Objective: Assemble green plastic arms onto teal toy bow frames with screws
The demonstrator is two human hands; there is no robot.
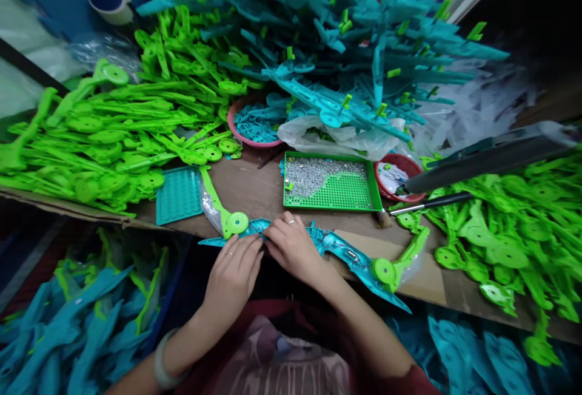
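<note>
A long teal plastic toy part (345, 255) lies across the near edge of the cardboard-covered table, with a green wheel arm (225, 216) at its left end and another green wheel arm (398, 264) at its right. My left hand (234, 270) and my right hand (293, 246) meet over the middle of the teal part, fingers curled and pressing on it. A ring shows on each hand and a pale bangle on my left wrist.
A green tray (331, 201) of small metal screws sits just beyond my hands. Two red bowls (245, 137) (400, 167) hold small parts. Piles of green pieces (113, 134) (513, 225) and teal pieces (327, 37) crowd the table. A dark tool (482, 161) lies at right.
</note>
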